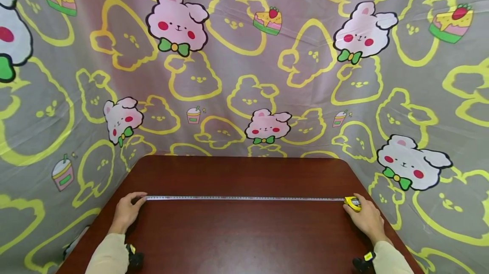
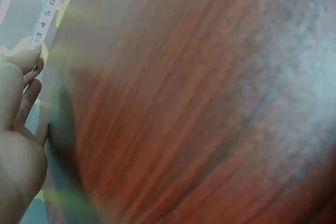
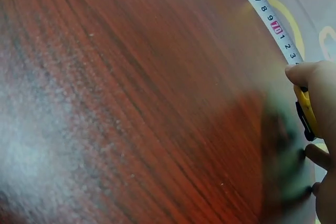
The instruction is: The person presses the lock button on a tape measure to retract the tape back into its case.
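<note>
A yellow tape measure (image 1: 352, 203) is held in my right hand (image 1: 367, 218) on the right side of the table. Its white blade (image 1: 244, 198) stretches straight across to the left side. There my left hand (image 1: 127, 211) pinches the blade's end between thumb and fingers. In the left wrist view low numbers show on the blade (image 2: 48, 11) just beyond the left thumb (image 2: 26, 60). In the right wrist view the blade (image 3: 268, 17) carries a red 70 mark near the case (image 3: 306, 111), and the right thumb (image 3: 302, 74) lies where the blade meets the case.
The dark red-brown table (image 1: 244, 235) has a glossy wood-grain top with rounded far corners. A grey curtain (image 1: 237, 66) with rabbits and yellow outlines hangs behind it and along both sides. A dark wrist device sits at each cuff.
</note>
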`<state>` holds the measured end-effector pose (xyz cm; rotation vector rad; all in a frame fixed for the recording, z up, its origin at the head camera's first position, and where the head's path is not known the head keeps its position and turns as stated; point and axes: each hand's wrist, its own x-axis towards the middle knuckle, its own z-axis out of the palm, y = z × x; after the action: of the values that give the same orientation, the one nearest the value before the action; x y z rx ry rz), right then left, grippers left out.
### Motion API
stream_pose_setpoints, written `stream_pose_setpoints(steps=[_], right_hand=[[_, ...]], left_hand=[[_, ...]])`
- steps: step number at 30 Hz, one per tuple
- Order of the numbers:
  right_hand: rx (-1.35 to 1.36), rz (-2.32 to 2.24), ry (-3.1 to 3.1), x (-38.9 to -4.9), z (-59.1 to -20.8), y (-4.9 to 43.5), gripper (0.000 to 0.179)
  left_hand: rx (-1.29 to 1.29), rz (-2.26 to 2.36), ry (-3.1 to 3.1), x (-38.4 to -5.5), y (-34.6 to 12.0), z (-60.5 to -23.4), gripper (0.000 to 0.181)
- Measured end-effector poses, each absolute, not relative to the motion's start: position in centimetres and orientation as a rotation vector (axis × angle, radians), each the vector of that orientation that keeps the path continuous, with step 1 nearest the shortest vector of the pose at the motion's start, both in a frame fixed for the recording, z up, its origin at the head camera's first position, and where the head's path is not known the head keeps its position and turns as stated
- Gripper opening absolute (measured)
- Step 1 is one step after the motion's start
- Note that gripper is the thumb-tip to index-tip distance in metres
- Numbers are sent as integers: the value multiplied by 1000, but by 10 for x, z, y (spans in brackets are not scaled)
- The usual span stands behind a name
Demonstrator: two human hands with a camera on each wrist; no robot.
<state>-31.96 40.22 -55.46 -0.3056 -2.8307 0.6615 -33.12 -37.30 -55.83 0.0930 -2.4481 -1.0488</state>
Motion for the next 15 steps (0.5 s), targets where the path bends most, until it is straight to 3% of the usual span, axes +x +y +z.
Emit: stream_pose_setpoints(steps=[15], right_hand=[[-162, 719, -2704, -320, -537, 402, 79]], left_hand=[[-4, -927, -2396, -335, -374, -537, 12]])
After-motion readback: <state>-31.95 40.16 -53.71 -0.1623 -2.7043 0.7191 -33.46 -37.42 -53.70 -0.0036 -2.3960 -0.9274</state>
